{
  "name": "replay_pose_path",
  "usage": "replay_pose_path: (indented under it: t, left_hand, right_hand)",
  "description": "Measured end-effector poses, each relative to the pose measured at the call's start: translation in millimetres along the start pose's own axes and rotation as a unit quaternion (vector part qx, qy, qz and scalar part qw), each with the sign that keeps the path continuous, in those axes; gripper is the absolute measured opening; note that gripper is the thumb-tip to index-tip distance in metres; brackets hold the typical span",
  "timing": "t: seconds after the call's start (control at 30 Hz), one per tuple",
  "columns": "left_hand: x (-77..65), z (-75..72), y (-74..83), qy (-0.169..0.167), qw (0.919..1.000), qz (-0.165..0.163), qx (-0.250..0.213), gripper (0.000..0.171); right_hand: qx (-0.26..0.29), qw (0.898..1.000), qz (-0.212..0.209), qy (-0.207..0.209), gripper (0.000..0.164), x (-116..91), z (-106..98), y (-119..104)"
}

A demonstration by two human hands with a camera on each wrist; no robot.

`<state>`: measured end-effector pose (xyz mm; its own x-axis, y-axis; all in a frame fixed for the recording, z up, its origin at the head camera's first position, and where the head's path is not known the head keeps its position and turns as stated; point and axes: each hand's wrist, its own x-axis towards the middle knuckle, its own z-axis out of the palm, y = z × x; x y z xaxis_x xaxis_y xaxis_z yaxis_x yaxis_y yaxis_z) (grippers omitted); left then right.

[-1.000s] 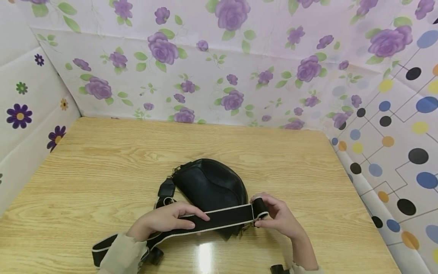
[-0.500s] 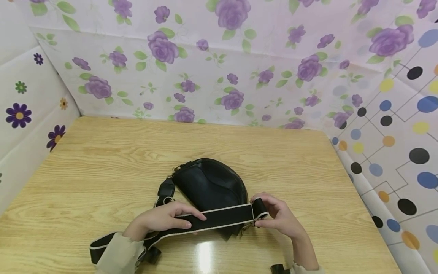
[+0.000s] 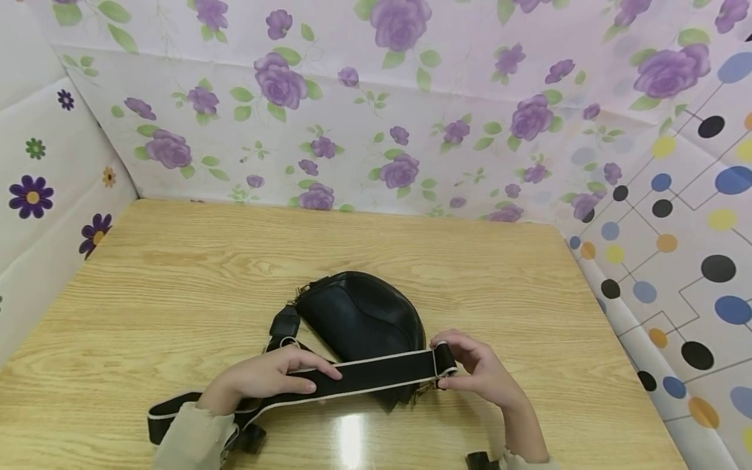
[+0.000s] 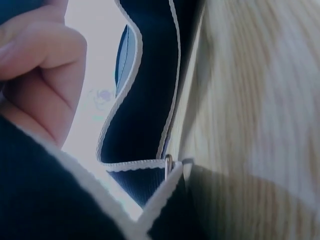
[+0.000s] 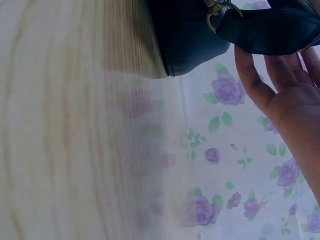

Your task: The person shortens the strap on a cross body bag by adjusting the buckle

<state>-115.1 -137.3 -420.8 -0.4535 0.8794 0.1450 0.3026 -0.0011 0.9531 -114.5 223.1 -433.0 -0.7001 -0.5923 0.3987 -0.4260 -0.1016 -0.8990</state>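
Observation:
A black half-moon shoulder bag [image 3: 358, 313] lies on the wooden table in the head view. Its wide black strap [image 3: 384, 375], edged in white, stretches across the bag's near side. My left hand [image 3: 273, 375] pinches the strap between thumb and fingers left of the bag. With its fingertips, my right hand [image 3: 478, 371] holds the strap's other end, where it folds through a metal slider in a small loop. In the right wrist view, a black leather tab [image 5: 270, 32] hangs from a gold clasp [image 5: 215, 7] above the right fingers. The left fingertips are partly hidden by the strap.
The slack strap loop [image 3: 161, 418] lies beside the left sleeve. Black wrist-worn pieces show near each sleeve, such as one at the right cuff [image 3: 478, 460]. Patterned sheets [image 3: 346, 130] wall the wooden table [image 3: 194, 274] at the back and both sides.
My left hand has slid slightly left with the strap, and the slack loop has shifted left too. The folded loop at my right hand has become a little smaller. The bag stays put.

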Motion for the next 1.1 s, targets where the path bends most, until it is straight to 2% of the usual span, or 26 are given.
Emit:
replay_pose_path:
  t: [0.17, 0.3, 0.77, 1.1]
  left_hand:
    - [-3.2, -1.3, -0.3, -0.007, 0.9999, 0.004, -0.009, 0.029]
    - [-4.2, -2.2, 0.3, -0.006, 0.9999, 0.013, 0.000, 0.029]
    - [-7.5, -3.6, 1.9, -0.009, 0.9998, 0.016, -0.009, 0.029]
    - [-13.3, -4.0, 0.5, -0.009, 0.9989, -0.019, -0.042, 0.030]
  right_hand:
    - [0.006, 1.000, -0.006, -0.007, 0.052, 1.1, 0.0, 0.8]
    - [0.008, 1.000, -0.006, -0.009, 0.051, 2.1, 0.7, -0.6]
    - [0.009, 0.999, 0.031, -0.007, 0.050, 3.4, 0.3, -5.7]
    - [0.007, 0.999, 0.035, -0.003, 0.053, 2.7, -0.1, -5.0]
